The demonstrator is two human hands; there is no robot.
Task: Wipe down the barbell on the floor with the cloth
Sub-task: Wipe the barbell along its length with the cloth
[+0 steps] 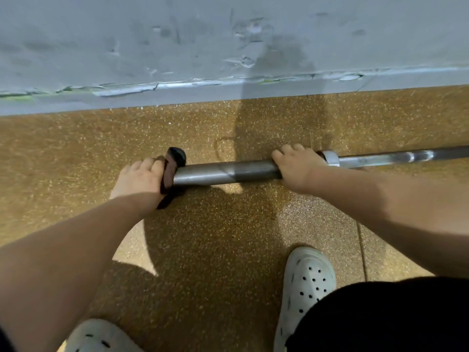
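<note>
— Which way does the barbell (228, 172) run?

— Left to right along the floor (76, 148), near the wall (177, 47).

— And the cloth (169, 174)?

— At the bar's left end, under the left hand (139, 177), fingers closed on it. The right hand (297, 166) grips the bare sleeve by the collar (331, 158). The wipe likely runs rightward.

You face a scuffed grey wall (177, 41), paint peeling along its baseboard (152, 97). Below you, speckled tan floor (215, 237), one seam (361, 250) at right, patchy light and hard shadows.
</note>
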